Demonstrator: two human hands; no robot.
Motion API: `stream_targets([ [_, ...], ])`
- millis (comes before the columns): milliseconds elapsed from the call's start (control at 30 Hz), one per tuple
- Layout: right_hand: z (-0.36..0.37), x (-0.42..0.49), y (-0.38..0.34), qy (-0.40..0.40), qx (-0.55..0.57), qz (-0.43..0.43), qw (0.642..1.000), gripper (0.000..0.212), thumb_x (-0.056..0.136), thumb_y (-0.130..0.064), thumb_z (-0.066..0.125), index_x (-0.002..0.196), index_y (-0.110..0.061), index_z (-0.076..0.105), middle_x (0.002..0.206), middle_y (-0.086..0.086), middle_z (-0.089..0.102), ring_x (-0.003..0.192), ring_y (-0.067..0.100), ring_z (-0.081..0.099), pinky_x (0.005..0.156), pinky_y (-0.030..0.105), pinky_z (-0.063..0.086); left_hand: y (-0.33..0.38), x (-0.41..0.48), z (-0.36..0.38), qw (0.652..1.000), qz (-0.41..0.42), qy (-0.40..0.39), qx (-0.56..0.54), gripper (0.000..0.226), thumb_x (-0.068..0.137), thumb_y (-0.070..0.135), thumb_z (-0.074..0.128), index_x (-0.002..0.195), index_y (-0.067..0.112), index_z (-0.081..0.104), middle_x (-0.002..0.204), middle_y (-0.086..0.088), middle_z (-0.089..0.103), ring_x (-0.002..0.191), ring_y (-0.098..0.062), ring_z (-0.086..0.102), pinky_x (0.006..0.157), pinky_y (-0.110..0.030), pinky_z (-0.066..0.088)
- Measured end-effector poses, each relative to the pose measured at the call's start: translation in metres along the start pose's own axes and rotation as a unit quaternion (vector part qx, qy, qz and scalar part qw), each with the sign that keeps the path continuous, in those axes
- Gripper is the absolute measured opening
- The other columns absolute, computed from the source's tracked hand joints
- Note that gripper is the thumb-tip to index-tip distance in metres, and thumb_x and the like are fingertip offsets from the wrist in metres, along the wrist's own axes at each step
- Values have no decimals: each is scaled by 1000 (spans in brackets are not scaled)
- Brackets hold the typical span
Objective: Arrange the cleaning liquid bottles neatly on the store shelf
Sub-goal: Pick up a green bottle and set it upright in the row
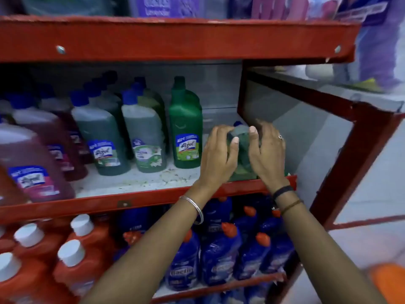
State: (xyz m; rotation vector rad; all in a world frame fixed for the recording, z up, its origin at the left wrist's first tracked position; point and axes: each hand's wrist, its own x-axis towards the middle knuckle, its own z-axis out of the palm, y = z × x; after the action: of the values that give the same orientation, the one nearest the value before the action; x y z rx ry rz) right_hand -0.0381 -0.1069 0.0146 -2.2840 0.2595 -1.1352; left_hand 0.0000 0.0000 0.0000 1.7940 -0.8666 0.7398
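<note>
A: Head view, middle shelf (135, 183), far left first. What stands there?

B: Pink bottles (32, 163) with blue caps, crowded at the left end and blurred. Next along, grey-green bottles (103, 137) in rows running back, blue caps too. Then one solid green bottle (185, 128), upright, a little apart from its neighbours, label facing out.

A: And further right?

B: Left hand (219, 154) pressed against the left side of a dim green bottle (240, 145), thumb hooked over the front. Right hand (268, 150) on the other side, fingers spread, ring showing. Gripped between both palms, near the front right corner of the shelf, just left of the glass side panel (306, 132). Upright or tilted: cannot tell, mostly hidden and blurred.

A: Wrists?

B: Silver bangle (194, 207) on the left, dark bands (285, 196) on the right.

A: Below?

B: Orange bottles (72, 270) with white caps at the left, blue bottles (219, 260) with orange caps to the right, partly behind the forearms.

A: Above?

B: Red shelf edge (175, 38), purple packs on top, out of focus.
</note>
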Motion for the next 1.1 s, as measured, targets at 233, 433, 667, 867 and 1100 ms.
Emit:
stream_targets([
  [233,2,26,41,-136,-8,147,980,39,92,-34,38,93,-1,58,104,21,62,100,35,57,82,36,44,-22,11,54,951,-276,-139,24,65,87,52,29,136,9,31,141,-14,42,130,-30,35,108,-49,30],
  [433,3,56,41,-278,78,279,916,33,88,-34,53,106,-7,58,88,7,62,78,23,61,59,23,46,-16,23,61,917,-365,-152,-59,49,96,36,33,140,15,29,142,-11,43,127,-29,41,108,-39,31],
  [667,10,42,29,-247,323,325,854,31,82,-22,66,105,-2,61,81,8,69,60,15,69,47,21,54,-15,24,25,852,-409,-101,-310,49,92,13,48,137,15,28,126,-6,49,91,-14,60,61,-18,54],
  [867,9,5,-2,-286,380,271,837,35,73,-11,72,106,-4,62,95,10,72,79,17,71,70,29,58,-12,-5,-41,868,-360,-171,-297,49,89,20,58,134,20,37,127,-8,59,108,-21,62,92,-37,52],
  [1100,32,-44,-83,-311,407,159,844,43,67,6,73,107,-5,59,96,4,70,77,5,70,66,21,58,-26,-45,-142,906,-306,-150,-251,60,88,3,55,138,24,28,131,-5,54,116,-15,55,93,-29,50],
])
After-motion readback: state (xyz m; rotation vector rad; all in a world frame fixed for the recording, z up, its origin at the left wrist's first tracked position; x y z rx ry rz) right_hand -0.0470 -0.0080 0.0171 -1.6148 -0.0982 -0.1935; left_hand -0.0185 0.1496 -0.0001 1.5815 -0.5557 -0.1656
